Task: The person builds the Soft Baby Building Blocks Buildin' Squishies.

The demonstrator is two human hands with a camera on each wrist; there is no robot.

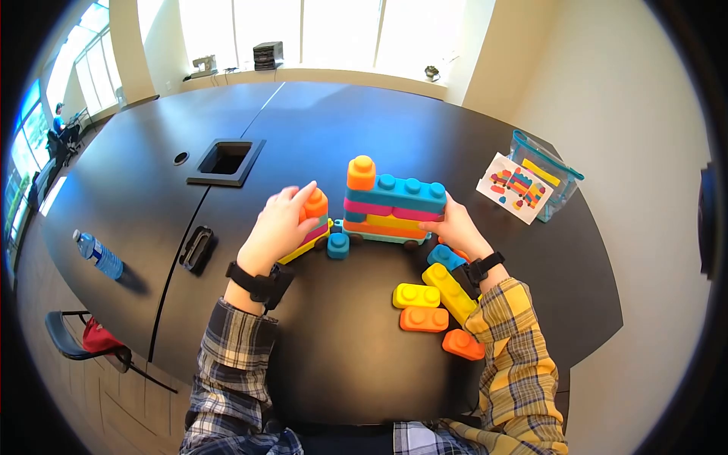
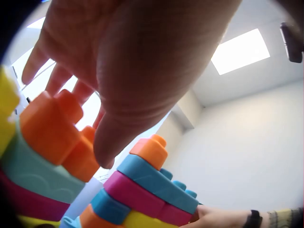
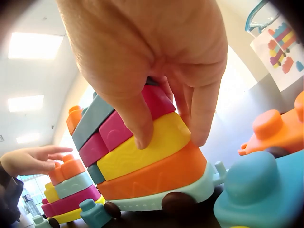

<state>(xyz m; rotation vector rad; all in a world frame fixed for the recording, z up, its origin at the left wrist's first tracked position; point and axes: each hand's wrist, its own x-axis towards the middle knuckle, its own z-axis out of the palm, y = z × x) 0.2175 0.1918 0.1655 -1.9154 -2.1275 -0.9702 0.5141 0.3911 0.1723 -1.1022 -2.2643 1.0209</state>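
My right hand (image 1: 461, 231) grips the right end of a tall toy-block train car (image 1: 379, 218), its thumb on the yellow block (image 3: 166, 142) and its fingers round the far side. That car has a pale blue wheeled base, orange, yellow, magenta and blue layers, and an orange block (image 1: 362, 176) on top at the left. Over the smaller block car to the left, my left hand (image 1: 274, 226) spreads its fingers around the orange top blocks (image 2: 47, 126), thumb on the near side. A small blue block (image 1: 338, 245) sits in front, between the cars.
Loose yellow (image 1: 415, 296), orange (image 1: 424, 319) and blue blocks lie near my right forearm. A picture card (image 1: 516, 187) leans on a clear zip bag (image 1: 561, 182) at right. Toward the left are a water bottle (image 1: 98, 254), a black case (image 1: 197, 249) and a table recess (image 1: 226, 161).
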